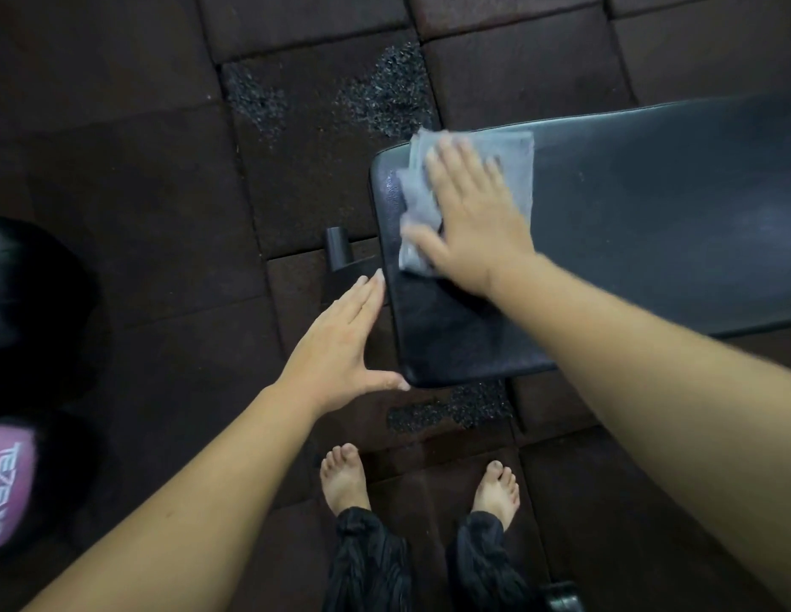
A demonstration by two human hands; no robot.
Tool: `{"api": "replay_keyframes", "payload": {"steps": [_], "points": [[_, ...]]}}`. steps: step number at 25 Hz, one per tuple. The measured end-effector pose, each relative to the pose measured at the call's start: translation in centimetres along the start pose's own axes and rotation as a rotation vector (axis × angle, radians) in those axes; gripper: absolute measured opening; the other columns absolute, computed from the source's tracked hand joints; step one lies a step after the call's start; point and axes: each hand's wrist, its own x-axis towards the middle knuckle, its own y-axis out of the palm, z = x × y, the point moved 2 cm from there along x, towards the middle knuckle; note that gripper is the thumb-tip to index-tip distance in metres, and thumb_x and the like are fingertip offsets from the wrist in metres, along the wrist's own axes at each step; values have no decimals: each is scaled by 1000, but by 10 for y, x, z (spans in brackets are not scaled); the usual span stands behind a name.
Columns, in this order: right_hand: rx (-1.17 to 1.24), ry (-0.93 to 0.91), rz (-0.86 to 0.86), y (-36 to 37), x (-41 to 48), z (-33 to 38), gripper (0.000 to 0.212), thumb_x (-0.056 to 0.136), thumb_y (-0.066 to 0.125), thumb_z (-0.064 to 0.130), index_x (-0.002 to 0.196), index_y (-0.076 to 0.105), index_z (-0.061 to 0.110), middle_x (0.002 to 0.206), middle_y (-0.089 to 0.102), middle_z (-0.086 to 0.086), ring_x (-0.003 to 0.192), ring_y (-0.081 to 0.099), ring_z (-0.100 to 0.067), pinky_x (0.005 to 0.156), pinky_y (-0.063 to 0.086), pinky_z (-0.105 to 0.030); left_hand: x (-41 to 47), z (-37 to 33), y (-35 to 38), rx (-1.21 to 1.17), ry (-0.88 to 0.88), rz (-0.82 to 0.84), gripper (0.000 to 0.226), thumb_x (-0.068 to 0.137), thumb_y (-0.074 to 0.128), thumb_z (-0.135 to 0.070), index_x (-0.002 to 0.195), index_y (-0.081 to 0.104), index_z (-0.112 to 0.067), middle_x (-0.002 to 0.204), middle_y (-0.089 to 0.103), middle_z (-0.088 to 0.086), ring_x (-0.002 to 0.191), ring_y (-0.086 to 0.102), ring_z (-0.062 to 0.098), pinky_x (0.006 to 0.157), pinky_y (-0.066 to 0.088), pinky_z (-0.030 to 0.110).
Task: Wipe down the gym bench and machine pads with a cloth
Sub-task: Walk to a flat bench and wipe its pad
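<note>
Right grip point(468, 214): fingers spread flat, palm pressing the grey cloth point(517, 170) onto the black desk point(672, 223) pad, close to the pad's end, on its far half. Cloth is bunched on the thumb side and flatter on the other. Left grip point(336, 346): fingers straight and together against the desk's end edge, thumb tip touching the near corner, holding nothing. Black frame foot point(338, 251) pokes out just past that end. Bare feet point(343, 479) on dark rubber floor tiles point(120, 205). Pink-labelled dark object point(9, 488) at far left.
</note>
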Motion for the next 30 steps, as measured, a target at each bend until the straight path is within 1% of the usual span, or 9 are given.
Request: {"api": "replay_keyframes", "payload": {"steps": [2,4,8,10,15,17,21,27,30], "points": [[-23,-210,10,17,-62,27,90,99,33,68,165,15,10,174,5,-10,161,-1,-27,129,5,-51,1,3,3,-23,-12,-13,138,63,66,-85,164,-2,-21,169,-6,-11,159,-3,9,129,18,45],[-49,-295,19,29,-98,29,89,98,39,67,165,20,11,174,10,-8,161,4,-26,129,9,-50,3,5,4,-23,-30,-14,138,62,63,-88,166,8,-16,172,2,-5,159,-2,10,128,22,47],[-34,-143,17,5,-8,29,90,97,33,69,166,15,13,174,5,-7,161,1,-25,129,5,-48,3,2,0,25,-30,40,138,64,58,-89,163,-5,-17,167,-12,-9,155,-13,4,131,11,40],[-23,-89,19,2,8,27,90,98,31,69,166,11,13,174,2,-8,161,-2,-25,130,0,-46,3,3,2,37,-32,40,138,65,61,-87,164,-3,-16,164,-14,-11,154,-13,4,131,10,40],[-21,-221,-5,33,-106,33,88,98,39,66,165,20,11,174,10,-8,161,5,-26,130,8,-49,2,5,4,-32,3,-15,136,64,65,-85,167,3,-21,174,-2,-10,159,-4,8,128,22,48],[2,-219,-9,28,-82,27,87,97,37,66,164,23,12,173,12,-7,160,8,-26,129,11,-50,2,4,2,-23,0,-6,136,64,63,-87,166,0,-23,173,-5,-12,159,-6,7,128,21,47],[-14,-95,21,10,-11,24,90,97,30,69,166,11,14,174,2,-5,161,-1,-24,130,2,-47,1,2,0,8,-17,29,137,64,58,-90,163,-9,-23,165,-16,-17,156,-13,2,131,12,42],[-25,-175,39,37,-122,27,87,100,33,67,166,14,13,174,4,-6,161,-2,-23,130,6,-49,0,3,2,27,4,14,133,66,62,-80,165,-5,-20,171,-9,-13,160,-4,10,128,21,48],[1,-149,46,28,-82,24,87,99,29,68,166,14,15,174,4,-4,161,-1,-22,130,8,-49,2,3,0,18,-5,18,137,64,60,-87,164,-7,-22,170,-10,-14,160,-4,10,128,21,48]]}}
